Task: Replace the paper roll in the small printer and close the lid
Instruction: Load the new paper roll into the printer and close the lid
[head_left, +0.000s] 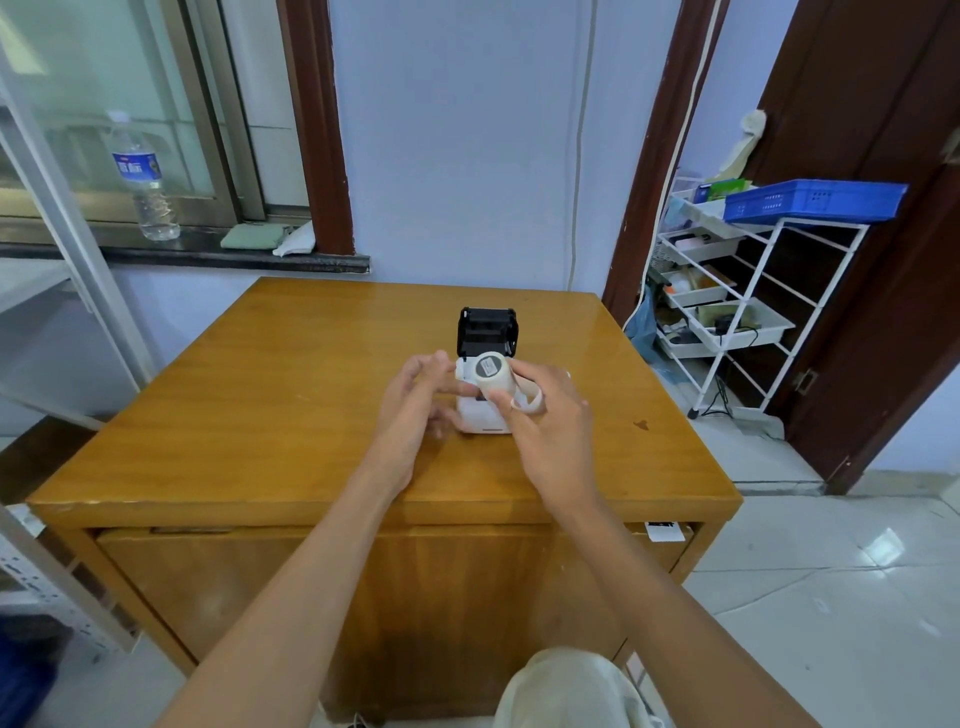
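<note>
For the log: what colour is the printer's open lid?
Black inside; the lid stands open behind the white printer body. Head view, the only one.

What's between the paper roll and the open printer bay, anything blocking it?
Nothing visible does. The right hand holds the paper roll just above the printer, whose black lid stands open behind it. The left hand sits beside the printer, not over the bay.

printer (480, 415) body mostly hidden behind hands, paper roll (491, 375) label too small to read
</note>
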